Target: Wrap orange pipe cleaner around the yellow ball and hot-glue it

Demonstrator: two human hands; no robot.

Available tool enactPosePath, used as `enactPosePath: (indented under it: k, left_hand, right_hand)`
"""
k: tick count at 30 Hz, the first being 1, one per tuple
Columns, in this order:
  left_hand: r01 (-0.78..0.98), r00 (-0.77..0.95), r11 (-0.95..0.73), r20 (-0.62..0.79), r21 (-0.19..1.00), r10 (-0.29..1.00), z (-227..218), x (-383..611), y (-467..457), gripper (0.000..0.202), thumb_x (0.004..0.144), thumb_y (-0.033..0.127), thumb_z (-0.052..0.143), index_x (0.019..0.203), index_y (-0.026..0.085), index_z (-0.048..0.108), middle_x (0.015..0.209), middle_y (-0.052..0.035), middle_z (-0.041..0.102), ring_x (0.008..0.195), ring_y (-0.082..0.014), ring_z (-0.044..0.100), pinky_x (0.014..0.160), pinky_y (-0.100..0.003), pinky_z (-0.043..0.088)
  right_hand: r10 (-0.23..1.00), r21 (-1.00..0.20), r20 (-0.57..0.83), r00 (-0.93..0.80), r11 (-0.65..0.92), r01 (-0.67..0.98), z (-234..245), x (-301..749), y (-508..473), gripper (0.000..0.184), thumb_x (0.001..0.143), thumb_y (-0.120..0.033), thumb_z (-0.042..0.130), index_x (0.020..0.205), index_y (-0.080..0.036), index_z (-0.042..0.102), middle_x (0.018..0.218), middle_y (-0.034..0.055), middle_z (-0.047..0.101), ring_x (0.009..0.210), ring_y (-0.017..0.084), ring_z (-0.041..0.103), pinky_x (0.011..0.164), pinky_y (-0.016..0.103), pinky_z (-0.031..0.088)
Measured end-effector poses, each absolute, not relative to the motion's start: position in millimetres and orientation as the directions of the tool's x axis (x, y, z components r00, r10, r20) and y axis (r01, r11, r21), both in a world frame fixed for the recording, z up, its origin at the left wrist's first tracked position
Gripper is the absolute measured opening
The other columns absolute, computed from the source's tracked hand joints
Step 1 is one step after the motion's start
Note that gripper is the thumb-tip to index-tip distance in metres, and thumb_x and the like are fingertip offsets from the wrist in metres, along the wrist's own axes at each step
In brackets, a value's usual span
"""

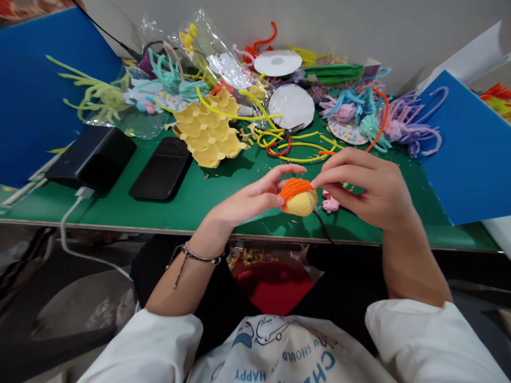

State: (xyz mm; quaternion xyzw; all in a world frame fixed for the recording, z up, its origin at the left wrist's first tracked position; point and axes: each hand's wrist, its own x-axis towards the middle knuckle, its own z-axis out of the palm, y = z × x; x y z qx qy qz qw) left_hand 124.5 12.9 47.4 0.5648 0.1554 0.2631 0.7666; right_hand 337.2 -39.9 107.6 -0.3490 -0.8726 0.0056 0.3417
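Note:
My left hand is closed around a small yellow egg-carton cup, thumb on its near side. Rows of fuzzy orange pipe cleaner cover the upper part of the cup, while its lower right stays bare yellow. At the cup's right edge, my right hand pinches the orange pipe cleaner between thumb and forefinger. A loose orange length arcs up behind that hand. Below the right fingers lies a small pink plastic piece, partly hidden.
Behind my hands lie red-handled scissors, yellow pipe cleaners and a torn yellow egg carton. To the left are a phone and a black box with a white cable. Blue panels flank the green table.

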Motion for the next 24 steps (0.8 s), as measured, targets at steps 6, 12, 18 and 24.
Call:
enactPosePath:
  k: [6,12,18,24]
  left_hand:
    - [-0.236,0.813,0.231,0.061,0.944,0.578,53.3,123.9,10.9,0.053,0.071,0.022,0.067,0.122,0.022,0.052,0.109,-0.0030,0.063,0.097,-0.0186,0.059,0.076,-0.025,0.045]
    - [-0.269,0.811,0.267,0.068,0.925,0.581,57.0,124.4,8.6,0.052,0.070,0.018,0.068,0.120,0.023,0.051,0.104,-0.0012,0.063,0.090,-0.0151,0.060,0.076,-0.024,0.045]
    - [-0.265,0.815,0.260,0.072,0.929,0.575,53.6,123.0,8.8,0.057,0.071,0.021,0.070,0.124,0.023,0.050,0.110,-0.0029,0.063,0.095,-0.0170,0.059,0.080,-0.026,0.046]
    - [-0.235,0.852,0.365,0.010,0.901,0.524,49.0,125.5,13.0,0.046,0.067,0.017,0.059,0.112,0.022,0.060,0.111,-0.0021,0.064,0.098,-0.0181,0.058,0.080,-0.027,0.044]
  right_hand:
    - [0.611,-0.245,0.595,-0.523,0.757,0.606,106.0,335.9,-39.3,0.017,0.093,-0.015,0.055,0.093,-0.023,0.070,0.091,0.0029,0.067,0.083,0.012,0.066,0.072,0.023,0.053]
    - [0.604,-0.235,0.593,-0.532,0.762,0.604,104.3,336.9,-38.4,0.018,0.094,-0.017,0.054,0.095,-0.023,0.071,0.092,0.0021,0.068,0.082,0.011,0.065,0.071,0.023,0.052]
    - [0.581,-0.221,0.604,-0.545,0.780,0.586,101.8,336.2,-37.0,0.017,0.095,-0.018,0.054,0.095,-0.023,0.071,0.090,0.0015,0.067,0.080,0.010,0.063,0.071,0.022,0.051]
    - [0.583,-0.205,0.590,-0.559,0.778,0.595,99.5,336.5,-35.9,0.020,0.096,-0.018,0.052,0.098,-0.025,0.071,0.092,0.0018,0.065,0.086,0.012,0.064,0.074,0.024,0.052]
